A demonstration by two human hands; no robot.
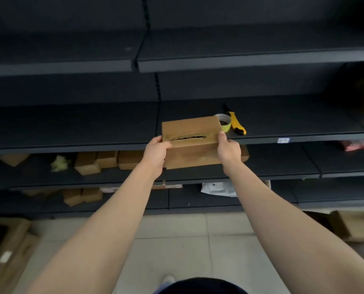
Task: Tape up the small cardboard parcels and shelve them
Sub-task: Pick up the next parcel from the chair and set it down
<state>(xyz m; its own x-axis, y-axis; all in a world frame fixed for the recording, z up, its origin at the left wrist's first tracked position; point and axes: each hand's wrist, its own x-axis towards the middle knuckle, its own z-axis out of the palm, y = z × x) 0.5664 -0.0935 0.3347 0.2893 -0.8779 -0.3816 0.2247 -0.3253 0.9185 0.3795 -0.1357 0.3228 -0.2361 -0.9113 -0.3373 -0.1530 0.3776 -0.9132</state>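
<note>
A small brown cardboard parcel (190, 143) is held up in front of a dark shelf (92, 145). Its top flaps meet along a seam that gapes dark in the middle. My left hand (156, 151) grips the parcel's left end, thumb on top. My right hand (227, 148) grips the right end, thumb on the top edge. Right behind the parcel on that shelf lie a roll of clear tape (225, 122) with a yellow-green core and a yellow and black box cutter (236, 124). The parcel hides part of the roll.
Several small cardboard parcels (106, 161) and a wad of yellowish stuff (59, 163) sit on the shelf below, more parcels (82, 196) and a white bag (218, 188) lower still. Open cardboard cartons stand on the tiled floor at left (5, 251) and right (350, 225).
</note>
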